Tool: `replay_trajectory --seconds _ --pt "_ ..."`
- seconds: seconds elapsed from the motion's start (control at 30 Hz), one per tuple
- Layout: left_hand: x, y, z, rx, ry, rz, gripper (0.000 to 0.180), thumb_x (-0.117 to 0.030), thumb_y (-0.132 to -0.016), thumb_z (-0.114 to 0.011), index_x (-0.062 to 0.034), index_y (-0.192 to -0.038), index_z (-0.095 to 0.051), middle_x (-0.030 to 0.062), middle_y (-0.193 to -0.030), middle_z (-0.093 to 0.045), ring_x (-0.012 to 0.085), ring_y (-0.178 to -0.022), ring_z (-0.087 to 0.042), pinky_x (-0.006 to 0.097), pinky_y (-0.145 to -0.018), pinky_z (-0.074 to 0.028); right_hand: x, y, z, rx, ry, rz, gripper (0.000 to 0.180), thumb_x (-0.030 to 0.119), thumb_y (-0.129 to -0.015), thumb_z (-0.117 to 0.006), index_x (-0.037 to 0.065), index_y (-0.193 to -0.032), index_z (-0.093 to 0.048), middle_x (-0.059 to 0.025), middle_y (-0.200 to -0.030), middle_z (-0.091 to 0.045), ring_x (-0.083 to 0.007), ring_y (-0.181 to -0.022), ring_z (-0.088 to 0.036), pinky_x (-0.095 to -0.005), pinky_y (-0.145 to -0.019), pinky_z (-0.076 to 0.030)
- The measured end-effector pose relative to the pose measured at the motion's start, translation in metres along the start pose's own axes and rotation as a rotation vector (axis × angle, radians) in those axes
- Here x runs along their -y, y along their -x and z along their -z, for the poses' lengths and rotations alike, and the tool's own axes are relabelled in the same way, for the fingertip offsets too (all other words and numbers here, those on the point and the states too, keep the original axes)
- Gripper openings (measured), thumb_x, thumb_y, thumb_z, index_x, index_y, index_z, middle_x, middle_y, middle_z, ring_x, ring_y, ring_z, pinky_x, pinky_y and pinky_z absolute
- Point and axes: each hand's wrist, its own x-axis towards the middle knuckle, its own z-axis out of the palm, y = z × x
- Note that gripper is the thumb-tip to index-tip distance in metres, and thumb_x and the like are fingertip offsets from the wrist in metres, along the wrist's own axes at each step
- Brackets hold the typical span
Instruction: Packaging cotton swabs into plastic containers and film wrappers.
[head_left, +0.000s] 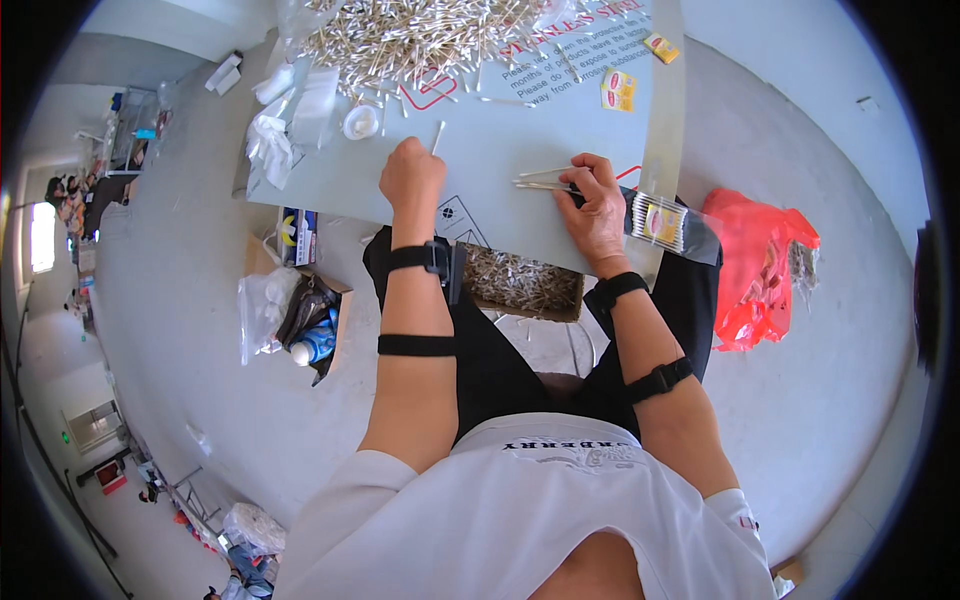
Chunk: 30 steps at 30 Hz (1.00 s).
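Ok so R hand (597, 208) pinches a few swabs (538, 184), axis abt sideways, tips twd L hand (413, 178), curled on 1 lone swab (438, 138) poking fwd; L's nearer the pile (420, 38).

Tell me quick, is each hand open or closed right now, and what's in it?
Left hand: closed, seemingly holding one swab.
Right hand: fingers curled, holding a few swabs.

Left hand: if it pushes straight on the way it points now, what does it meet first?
The left hand would probably meet stray swabs at the near edge of the swab pile; the white tub sits left of that line. Hand height is unclear here.
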Motion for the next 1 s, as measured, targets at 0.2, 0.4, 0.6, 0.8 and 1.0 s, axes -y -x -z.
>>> replay_trajectory --seconds 0.2,0.4,0.6,0.8,1.0 --pt "-0.017 0.022 -0.017 -0.085 0.133 -0.305 0.001 -0.006 -0.076 -0.059 -0.0051 -0.077 -0.06 0.0163 -0.082 -0.062 0.0392 -0.08 -0.061 0.049 -0.066 -0.048 0.001 -0.001 -0.004 -0.007 -0.024 0.041 0.013 0.003 -0.069 -0.068 0.004 -0.08 -0.063 -0.0092 -0.103 -0.057 -0.0272 -0.083 -0.061 -0.0355 -0.073 -0.05" --pt "-0.05 0.027 -0.024 0.067 0.315 -0.758 0.006 -0.005 -0.076 -0.064 -0.0079 -0.079 -0.061 0.0105 -0.077 -0.055 0.0328 -0.08 -0.056 0.044 -0.069 -0.047 0.003 -0.001 -0.002 -0.028 0.036 0.034 0.017 0.003 -0.068 -0.067 0.004 -0.083 -0.06 -0.0103 -0.103 -0.057 -0.0297 -0.084 -0.06 -0.0365 -0.073 -0.05" --pt "-0.051 -0.014 -0.023 -0.023 0.443 -0.554 0.013 -0.009 -0.074 -0.07 -0.006 -0.085 -0.064 0.0119 -0.089 -0.061 0.0323 -0.092 -0.057 0.042 -0.079 -0.047 0.006 0.0 0.001 0.006 -0.005 -0.024 0.02 0.004 -0.068 -0.068 0.003 -0.083 -0.054 -0.0113 -0.102 -0.056 -0.0319 -0.085 -0.059 -0.0375 -0.072 -0.049" --pt "-0.063 -0.065 -0.024 -0.237 0.175 -0.342 0.032 -0.032 -0.077 -0.07 -0.0057 -0.095 -0.065 0.013 -0.101 -0.062 0.0336 -0.102 -0.055 0.047 -0.084 -0.046 0.01 -0.001 0.0 0.023 -0.011 -0.042 0.02 0.004 -0.068 -0.069 0.003 -0.083 -0.054 -0.0111 -0.103 -0.056 -0.032 -0.085 -0.058 -0.038 -0.072 -0.049" --pt "-0.068 -0.067 -0.027 -0.115 0.088 -0.185 0.018 -0.017 -0.076 -0.066 -0.0021 -0.086 -0.066 0.0183 -0.095 -0.064 0.0363 -0.096 -0.058 0.048 -0.082 -0.047 0.008 -0.001 -0.001 0.009 0.001 -0.025 0.021 0.004 -0.068 -0.069 0.004 -0.083 -0.054 -0.0109 -0.103 -0.056 -0.0324 -0.085 -0.058 -0.0388 -0.073 -0.049"
